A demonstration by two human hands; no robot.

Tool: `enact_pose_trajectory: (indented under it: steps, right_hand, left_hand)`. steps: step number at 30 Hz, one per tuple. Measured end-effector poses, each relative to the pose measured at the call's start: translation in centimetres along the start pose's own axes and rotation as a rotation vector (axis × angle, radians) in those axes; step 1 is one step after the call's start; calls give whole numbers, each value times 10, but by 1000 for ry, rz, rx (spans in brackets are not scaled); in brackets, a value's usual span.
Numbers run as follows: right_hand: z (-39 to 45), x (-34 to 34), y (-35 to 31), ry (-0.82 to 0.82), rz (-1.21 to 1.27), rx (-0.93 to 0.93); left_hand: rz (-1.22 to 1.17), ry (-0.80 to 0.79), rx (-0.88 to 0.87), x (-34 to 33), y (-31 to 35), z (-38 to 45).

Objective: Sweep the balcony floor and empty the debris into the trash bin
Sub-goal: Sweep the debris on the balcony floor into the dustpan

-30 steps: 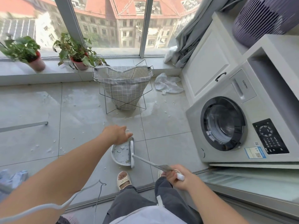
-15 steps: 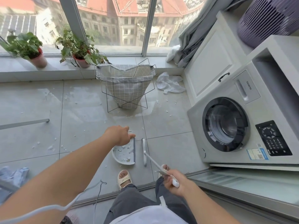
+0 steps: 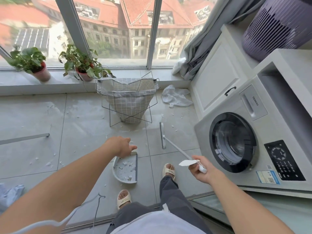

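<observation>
While the right hand (image 3: 200,169) grips the broom (image 3: 175,147) handle, its head rests mid-frame. The left hand's (image 3: 122,146) fingers hold the dustpan (image 3: 125,169) handle.

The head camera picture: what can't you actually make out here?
- Grey plastic dustpan: its handle is hidden under the left hand, so the grip is unclear.
- Checked fabric bin on a wire frame: contents too dim to tell.
- Purple slatted basket: cut off by the top and right edges.
- White scraps on the floor: too small to identify.
</observation>
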State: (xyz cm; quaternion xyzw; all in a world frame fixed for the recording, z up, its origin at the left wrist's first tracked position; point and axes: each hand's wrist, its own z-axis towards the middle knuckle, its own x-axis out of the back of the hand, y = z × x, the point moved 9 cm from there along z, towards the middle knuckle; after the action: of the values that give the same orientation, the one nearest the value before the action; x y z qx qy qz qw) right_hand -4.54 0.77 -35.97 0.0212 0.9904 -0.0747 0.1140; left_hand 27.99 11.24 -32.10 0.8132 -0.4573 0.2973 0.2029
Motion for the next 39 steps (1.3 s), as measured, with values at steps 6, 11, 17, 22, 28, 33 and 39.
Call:
enact_pose_trajectory:
  steps: [6,11,17,22,28,33,39]
  right_hand:
    - [33,6,-125,72,-111,81]
    - [67,23,-236,200,-313,143]
    - [95,21,-328,303,-595,238]
    - [118,14,-346,307,-657,215]
    - [127,34,-312,300,-809,87]
    - [105,57,-289,276,-908,24]
    - [82,35,-345,197,-944,81]
  left_hand:
    - [34,-17,54,47,39,28]
    - [80,0,171,118,77,57]
    - [33,55,288,172,105,74]
    - [-67,75,302,175,124,87]
    - [-186,148,308,181,139,98]
    - [-240,252,316,203,138,102]
    - [-316,314,248,217,140,113]
